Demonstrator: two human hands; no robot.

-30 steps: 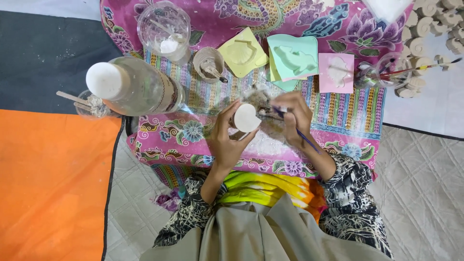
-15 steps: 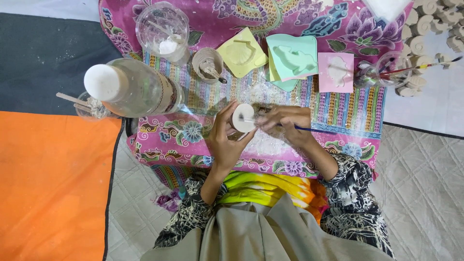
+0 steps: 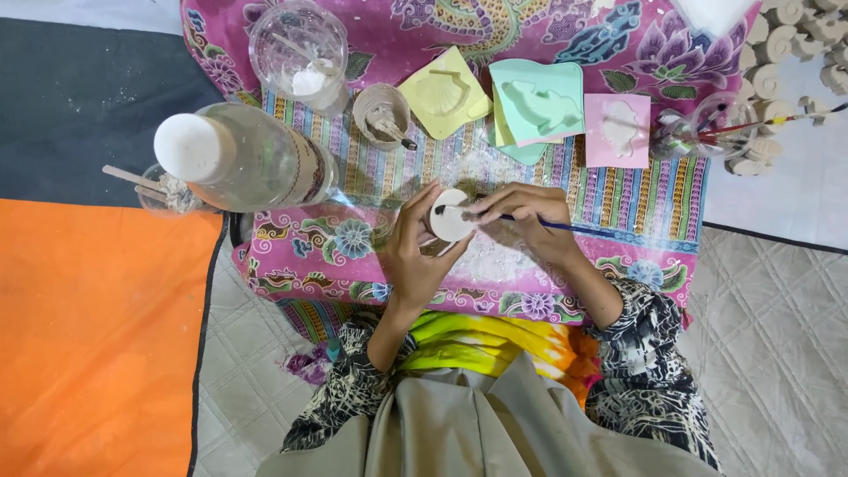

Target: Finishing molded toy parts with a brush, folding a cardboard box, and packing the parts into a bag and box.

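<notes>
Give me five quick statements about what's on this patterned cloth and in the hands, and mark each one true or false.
1. The left hand holds a small white round piece. True.
2. The right hand holds a pair of scissors. False: it holds a thin blue-handled brush.
3. The brush tip is over the white round piece. True.
4. The green mould lies left of the yellow mould. False: it lies to its right.
5. The large clear bottle with a white cap lies by the pink mould. False: it is at the cloth's far left.
</notes>
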